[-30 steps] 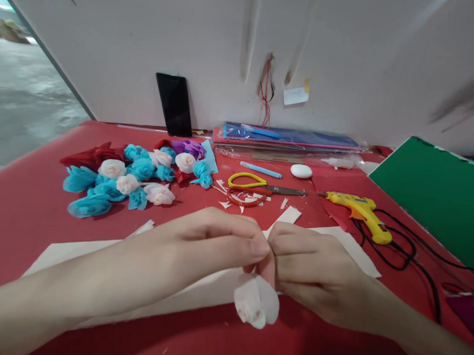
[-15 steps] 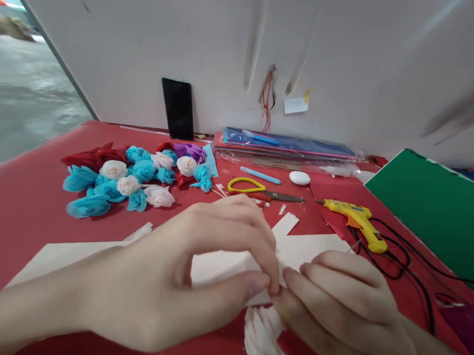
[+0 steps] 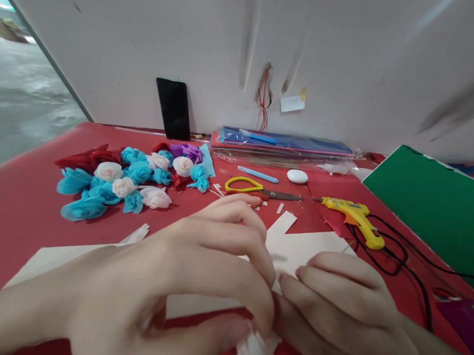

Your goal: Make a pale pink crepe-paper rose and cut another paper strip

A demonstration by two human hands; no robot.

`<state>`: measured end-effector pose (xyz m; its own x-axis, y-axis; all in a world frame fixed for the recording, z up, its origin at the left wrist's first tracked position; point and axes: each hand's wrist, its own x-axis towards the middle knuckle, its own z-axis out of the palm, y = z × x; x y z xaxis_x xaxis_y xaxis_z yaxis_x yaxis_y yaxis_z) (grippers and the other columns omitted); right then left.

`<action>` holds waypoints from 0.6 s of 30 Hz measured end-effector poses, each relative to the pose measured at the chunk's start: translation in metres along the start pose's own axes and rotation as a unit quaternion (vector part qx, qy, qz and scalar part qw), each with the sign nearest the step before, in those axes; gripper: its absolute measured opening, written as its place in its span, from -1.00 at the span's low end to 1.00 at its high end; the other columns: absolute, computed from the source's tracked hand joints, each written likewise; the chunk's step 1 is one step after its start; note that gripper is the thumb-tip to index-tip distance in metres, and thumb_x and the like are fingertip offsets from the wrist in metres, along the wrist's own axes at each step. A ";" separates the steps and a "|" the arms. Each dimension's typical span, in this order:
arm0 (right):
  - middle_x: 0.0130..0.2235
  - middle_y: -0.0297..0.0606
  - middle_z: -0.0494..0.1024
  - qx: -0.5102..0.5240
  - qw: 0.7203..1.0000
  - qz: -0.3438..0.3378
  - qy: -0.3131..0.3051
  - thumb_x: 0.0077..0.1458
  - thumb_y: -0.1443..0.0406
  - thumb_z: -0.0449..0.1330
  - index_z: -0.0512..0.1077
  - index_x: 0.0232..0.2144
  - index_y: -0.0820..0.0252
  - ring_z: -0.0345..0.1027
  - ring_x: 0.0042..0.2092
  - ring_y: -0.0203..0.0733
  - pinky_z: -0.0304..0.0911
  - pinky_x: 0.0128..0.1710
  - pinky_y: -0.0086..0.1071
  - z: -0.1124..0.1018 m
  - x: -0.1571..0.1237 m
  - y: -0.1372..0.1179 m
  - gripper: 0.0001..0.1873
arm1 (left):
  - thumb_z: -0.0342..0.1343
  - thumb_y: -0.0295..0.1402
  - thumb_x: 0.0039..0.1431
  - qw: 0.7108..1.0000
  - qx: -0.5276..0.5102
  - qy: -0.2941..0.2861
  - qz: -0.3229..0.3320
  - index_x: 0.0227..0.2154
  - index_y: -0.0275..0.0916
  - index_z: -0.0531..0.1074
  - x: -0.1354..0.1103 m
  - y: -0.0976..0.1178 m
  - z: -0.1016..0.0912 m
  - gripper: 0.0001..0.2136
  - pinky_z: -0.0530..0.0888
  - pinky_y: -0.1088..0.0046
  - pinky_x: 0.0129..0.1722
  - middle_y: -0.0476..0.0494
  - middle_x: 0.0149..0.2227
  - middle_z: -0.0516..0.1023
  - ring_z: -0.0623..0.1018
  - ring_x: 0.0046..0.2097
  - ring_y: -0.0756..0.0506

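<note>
At the bottom middle is a pale pink-white paper flower point(image 3: 256, 349) with ruffled petals, cut off by the lower edge of the view. My left hand point(image 3: 172, 263) reaches over it, thumb and forefinger pinched on its petals. Close beside, my right hand point(image 3: 345, 305) is closed, its fingers curled over. A thin wire-like stem point(image 3: 347, 247) pokes out above the right hand's knuckles; where it meets the flower is hidden by the fingers. White paper sheets point(image 3: 316, 242) lie under and behind both hands.
Several blue, white, red and purple paper flowers point(image 3: 138, 171) lie at left. Scissors point(image 3: 283, 195), a blue pen point(image 3: 258, 174) and a white oval object point(image 3: 297, 176) lie ahead. A yellow glue gun point(image 3: 354, 215) with black cord is right, by a green board point(image 3: 426, 205). A phone point(image 3: 173, 109) leans on the wall.
My left hand has moved down, from pinching near the right fingertips to pinching the flower's petals. The right hand has stayed nearly in place. The view has shifted slightly.
</note>
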<state>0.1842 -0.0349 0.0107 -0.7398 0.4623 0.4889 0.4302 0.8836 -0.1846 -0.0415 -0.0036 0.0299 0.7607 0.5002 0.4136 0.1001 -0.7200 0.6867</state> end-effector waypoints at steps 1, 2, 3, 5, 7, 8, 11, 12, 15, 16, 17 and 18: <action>-0.38 -0.30 0.60 -0.041 0.997 -0.049 0.052 0.29 0.44 -0.07 0.46 -0.25 0.19 0.41 -0.35 -0.28 0.27 -0.33 -0.34 0.001 0.003 0.003 -0.70 | 0.00 -0.36 0.21 1.000 -0.010 -0.001 -0.002 -0.39 -0.11 0.49 0.001 0.000 0.000 -0.83 0.23 0.31 0.18 -0.01 -0.39 0.56 0.49 -0.26 -0.10; -0.45 -0.35 0.56 -0.049 0.990 -0.086 0.099 0.30 0.43 -0.08 0.45 -0.32 0.21 0.36 -0.42 -0.33 0.25 -0.37 -0.36 0.002 0.006 0.007 -0.69 | -0.01 -0.35 0.22 1.000 -0.022 -0.004 -0.005 -0.38 -0.12 0.48 0.002 -0.001 -0.001 -0.83 0.24 0.33 0.17 0.00 -0.40 0.55 0.49 -0.27 -0.09; -0.50 -0.38 0.52 -0.047 0.990 -0.086 0.106 0.31 0.42 -0.11 0.42 -0.36 0.21 0.32 -0.43 -0.34 0.23 -0.37 -0.37 0.003 0.009 0.009 -0.67 | -0.01 -0.35 0.23 0.999 -0.036 -0.007 -0.011 -0.36 -0.11 0.47 0.003 -0.001 -0.001 -0.84 0.27 0.35 0.13 0.01 -0.40 0.54 0.49 -0.28 -0.08; -0.52 -0.40 0.49 -0.009 0.993 -0.053 0.101 0.33 0.38 -0.12 0.41 -0.36 0.19 0.27 -0.41 -0.32 0.22 -0.32 -0.38 0.004 0.015 0.013 -0.67 | -0.01 -0.34 0.24 0.997 -0.064 -0.011 -0.031 -0.34 -0.11 0.44 0.006 -0.003 -0.003 -0.88 0.36 0.39 0.01 0.01 -0.40 0.53 0.48 -0.31 -0.06; -0.47 -0.36 0.49 0.035 0.997 -0.021 0.072 0.33 0.35 -0.11 0.42 -0.33 0.22 0.22 -0.37 -0.30 0.21 -0.28 -0.39 0.005 0.019 0.015 -0.68 | -0.01 -0.35 0.25 0.994 -0.092 -0.009 -0.058 -0.34 -0.13 0.42 0.008 -0.004 -0.005 -0.88 0.41 0.43 -0.10 0.01 -0.38 0.51 0.47 -0.30 -0.05; -0.45 -0.32 0.48 0.056 0.997 -0.012 0.057 0.33 0.35 -0.10 0.44 -0.33 0.26 0.21 -0.35 -0.30 0.20 -0.28 -0.40 0.004 0.020 0.014 -0.67 | -0.01 -0.35 0.25 0.992 -0.108 -0.007 -0.071 -0.35 -0.15 0.42 0.009 -0.005 -0.006 -0.88 0.42 0.46 -0.14 0.01 -0.37 0.50 0.48 -0.30 -0.04; -0.44 -0.27 0.45 0.122 0.992 0.003 0.021 0.30 0.38 -0.05 0.45 -0.38 0.33 0.20 -0.34 -0.31 0.19 -0.27 -0.43 0.002 0.023 0.013 -0.69 | -0.05 -0.34 0.29 0.981 -0.151 -0.013 -0.123 -0.31 -0.16 0.41 0.011 -0.007 -0.009 -0.86 0.43 0.58 -0.21 0.06 -0.31 0.49 0.49 -0.26 0.02; -0.45 -0.27 0.44 0.146 0.989 0.011 0.016 0.28 0.40 -0.03 0.45 -0.39 0.34 0.20 -0.34 -0.32 0.18 -0.27 -0.42 0.001 0.023 0.012 -0.71 | -0.06 -0.32 0.30 0.977 -0.154 -0.020 -0.143 -0.30 -0.14 0.41 0.011 -0.008 -0.009 -0.85 0.43 0.61 -0.23 0.09 -0.31 0.49 0.49 -0.26 0.03; -0.48 -0.30 0.42 0.223 0.974 0.040 -0.003 0.23 0.46 0.02 0.43 -0.44 0.33 0.19 -0.40 -0.34 0.17 -0.29 -0.40 0.001 0.024 0.011 -0.76 | -0.03 -0.24 0.29 0.969 -0.134 -0.061 -0.199 -0.33 -0.11 0.41 0.010 -0.009 -0.011 -0.84 0.41 0.68 -0.28 0.14 -0.35 0.48 0.48 -0.29 0.06; -0.48 -0.32 0.43 0.249 0.967 0.052 -0.011 0.21 0.48 0.04 0.43 -0.46 0.32 0.19 -0.41 -0.35 0.17 -0.29 -0.41 0.001 0.025 0.011 -0.76 | -0.02 -0.22 0.28 0.966 -0.127 -0.071 -0.215 -0.35 -0.10 0.41 0.010 -0.010 -0.011 -0.83 0.40 0.70 -0.30 0.15 -0.36 0.48 0.48 -0.30 0.07; -0.49 -0.33 0.43 0.275 0.959 0.066 -0.020 0.20 0.49 0.05 0.43 -0.47 0.32 0.20 -0.42 -0.37 0.18 -0.29 -0.43 0.002 0.025 0.011 -0.77 | -0.02 -0.20 0.28 0.962 -0.121 -0.079 -0.230 -0.35 -0.10 0.41 0.009 -0.010 -0.010 -0.83 0.40 0.71 -0.31 0.16 -0.37 0.48 0.48 -0.31 0.08; -0.49 -0.34 0.43 0.299 0.950 0.079 -0.029 0.18 0.50 0.07 0.43 -0.48 0.31 0.20 -0.42 -0.38 0.18 -0.29 -0.45 0.003 0.026 0.012 -0.77 | -0.01 -0.18 0.27 0.959 -0.121 -0.085 -0.241 -0.35 -0.09 0.41 0.008 -0.010 -0.010 -0.83 0.40 0.72 -0.33 0.16 -0.37 0.49 0.48 -0.33 0.08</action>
<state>0.1690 -0.0126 0.0189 -0.7255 0.5806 0.3696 0.1800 0.6783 -0.7124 -0.0424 0.0128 0.0322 0.7591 0.6466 -0.0762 0.3307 -0.2820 0.9006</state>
